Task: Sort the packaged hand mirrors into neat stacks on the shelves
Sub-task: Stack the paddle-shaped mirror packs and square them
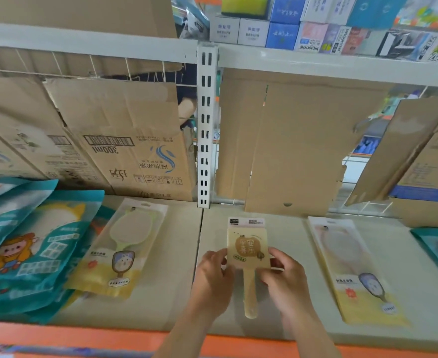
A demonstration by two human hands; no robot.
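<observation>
This is a shop aisle, its racking hung on a white slotted upright [204, 125]. Either side of the upright, packaged hand mirrors [125, 244] in hang-hole bags lie on a pale shelf [176, 254] with an orange front edge, flattened cardboard boxes [135, 140] lining the back. Above and right of the upright, small boxed goods [282, 34] stand in rows.

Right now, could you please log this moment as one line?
left hand, right hand: pinch yellow mirror | over shelf | unstacked
</observation>
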